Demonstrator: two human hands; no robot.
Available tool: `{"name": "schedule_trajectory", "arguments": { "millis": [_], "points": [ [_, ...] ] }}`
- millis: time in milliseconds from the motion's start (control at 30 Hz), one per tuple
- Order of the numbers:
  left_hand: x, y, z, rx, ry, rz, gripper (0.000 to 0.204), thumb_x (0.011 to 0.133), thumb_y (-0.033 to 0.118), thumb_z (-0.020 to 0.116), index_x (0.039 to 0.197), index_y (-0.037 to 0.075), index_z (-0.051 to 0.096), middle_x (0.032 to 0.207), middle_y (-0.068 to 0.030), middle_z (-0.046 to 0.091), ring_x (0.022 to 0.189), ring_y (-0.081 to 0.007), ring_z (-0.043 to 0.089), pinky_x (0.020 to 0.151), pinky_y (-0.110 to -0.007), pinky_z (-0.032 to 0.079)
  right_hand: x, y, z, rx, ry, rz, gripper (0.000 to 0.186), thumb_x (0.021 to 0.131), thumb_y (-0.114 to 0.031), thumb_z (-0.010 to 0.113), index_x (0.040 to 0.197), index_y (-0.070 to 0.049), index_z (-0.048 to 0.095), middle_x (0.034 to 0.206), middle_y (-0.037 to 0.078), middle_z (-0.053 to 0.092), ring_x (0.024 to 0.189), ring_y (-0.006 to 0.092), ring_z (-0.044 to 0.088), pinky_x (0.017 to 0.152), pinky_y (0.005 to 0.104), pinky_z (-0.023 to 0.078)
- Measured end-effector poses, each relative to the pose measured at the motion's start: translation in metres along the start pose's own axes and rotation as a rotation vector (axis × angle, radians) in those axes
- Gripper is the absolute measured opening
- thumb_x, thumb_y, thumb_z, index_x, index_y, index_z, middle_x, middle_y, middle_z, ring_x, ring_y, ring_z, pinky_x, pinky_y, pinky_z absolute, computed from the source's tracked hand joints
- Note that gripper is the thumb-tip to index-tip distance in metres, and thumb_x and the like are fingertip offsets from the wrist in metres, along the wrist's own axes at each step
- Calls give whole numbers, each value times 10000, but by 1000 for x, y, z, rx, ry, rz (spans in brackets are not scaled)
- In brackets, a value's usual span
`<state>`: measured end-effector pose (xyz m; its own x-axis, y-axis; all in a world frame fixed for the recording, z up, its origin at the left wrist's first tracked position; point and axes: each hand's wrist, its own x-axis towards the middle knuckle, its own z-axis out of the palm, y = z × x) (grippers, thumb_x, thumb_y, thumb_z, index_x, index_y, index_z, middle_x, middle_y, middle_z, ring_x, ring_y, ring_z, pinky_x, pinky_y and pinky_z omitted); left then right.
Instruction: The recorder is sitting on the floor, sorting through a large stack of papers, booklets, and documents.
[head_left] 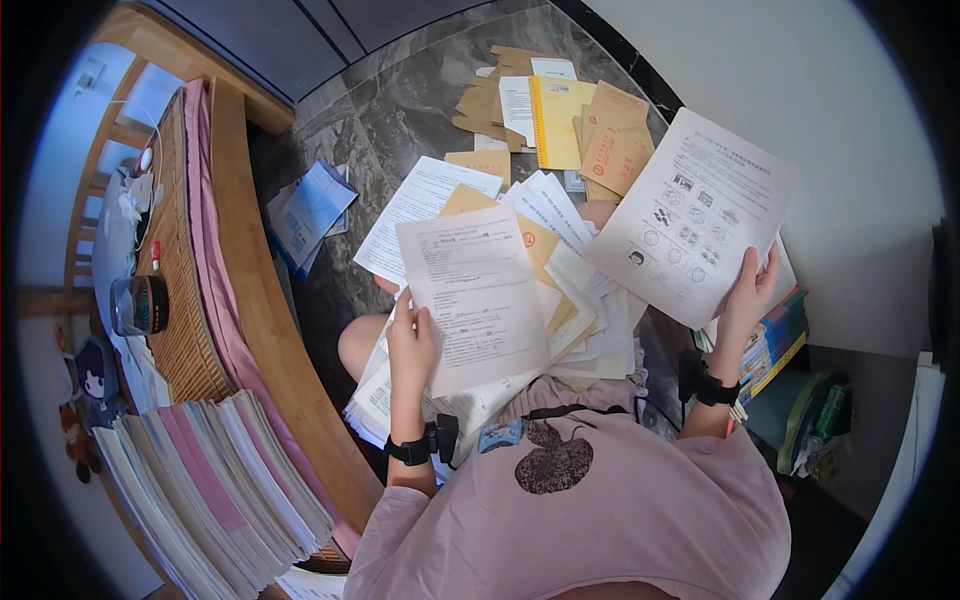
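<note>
My left hand (410, 340) grips the left edge of a printed text sheet (472, 295) with some handwriting, held over a spread pile of papers and manila envelopes (538, 245) in my lap. My right hand (750, 295) grips the lower right edge of another white sheet (690, 220), printed with small pictures and circles and lifted at the right. A white page (420, 210) lies behind the left sheet. Each wrist has a black strap with a small device on it. Part of my right fingers is behind the sheet.
Cardboard (480, 105), a yellow notebook (560, 125) and brown envelopes (615, 135) lie on the marble floor (380, 110), blue folders (310, 215) at left. A wooden bed (255, 300) holds a cup (140, 305) and stacked papers (200, 480). Books (770, 355) stand right, beside a white wall (860, 200).
</note>
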<state>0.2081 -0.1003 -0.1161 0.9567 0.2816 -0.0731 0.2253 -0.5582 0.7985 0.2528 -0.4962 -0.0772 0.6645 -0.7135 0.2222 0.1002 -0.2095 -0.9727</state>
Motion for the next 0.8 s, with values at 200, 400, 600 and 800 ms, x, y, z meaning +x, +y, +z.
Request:
{"name": "schedule_trajectory", "arguments": {
  "millis": [200, 400, 600, 800],
  "points": [
    [-2, 26, -21, -361, -33, -62, 278, 895, 53, 426, 1170, 8, 434, 939, -134, 612, 793, -136, 590, 655, -227, 444, -5, 25, -8, 41, -131, 133, 412, 888, -149, 499, 1248, 6, 374, 1073, 137, 552, 926, 148, 545, 784, 246, 432],
    [-7, 54, -31, -1128, -169, -37, 363, 875, 48, 483, 1208, 5, 346, 1028, -150, 587, 925, -144, 560, 803, -257, 436, -43, 2, 28, 188, -439, 385, 356, 898, -134, 459, 1228, -19, 394, 1088, 84, 530, 953, 130, 510, 821, 251, 413],
    [-17, 67, 21, -653, -212, -153, 245, 869, 78, 514, 1074, -54, 488, 946, -94, 589, 835, -79, 528, 734, -229, 434, -76, -27, 56, 513, -681, 565, 358, 915, -129, 416, 1259, -45, 367, 1076, 57, 533, 946, 87, 508, 795, 218, 417],
    [-16, 44, 49, -310, -3, 191, 200, 875, 103, 484, 982, -65, 465, 905, -138, 570, 684, -161, 563, 629, -251, 458, -82, -11, 47, 488, -622, 631, 336, 927, -159, 400, 1244, -48, 397, 1100, 65, 527, 984, 110, 499, 842, 229, 392]
  ]
}}
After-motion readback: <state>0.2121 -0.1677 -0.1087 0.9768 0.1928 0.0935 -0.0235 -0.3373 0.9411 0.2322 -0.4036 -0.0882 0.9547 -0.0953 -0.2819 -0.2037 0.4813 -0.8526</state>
